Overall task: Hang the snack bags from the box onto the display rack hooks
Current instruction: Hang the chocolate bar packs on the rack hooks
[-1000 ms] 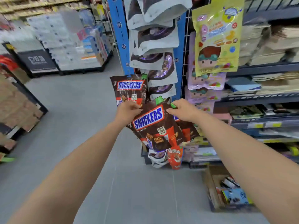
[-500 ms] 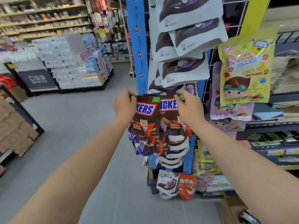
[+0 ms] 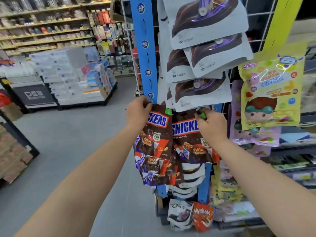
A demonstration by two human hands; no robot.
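Fingers of the left hand pinch the left Snickers bag by its top corner; those of the right hand pinch the right Snickers bag at its top edge, against the display rack beneath grey pouches. Step: hanging. Next: align hole with hook, hidden here. The box is out of view

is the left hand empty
No, the left hand pinches the top edge of a Snickers bag.

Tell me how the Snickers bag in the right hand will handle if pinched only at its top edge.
Probably floppy: the Snickers bag is crinkled film hanging limp below the right hand. Likely light, since a corner grip seems to carry it. Its glossy surface may slip.
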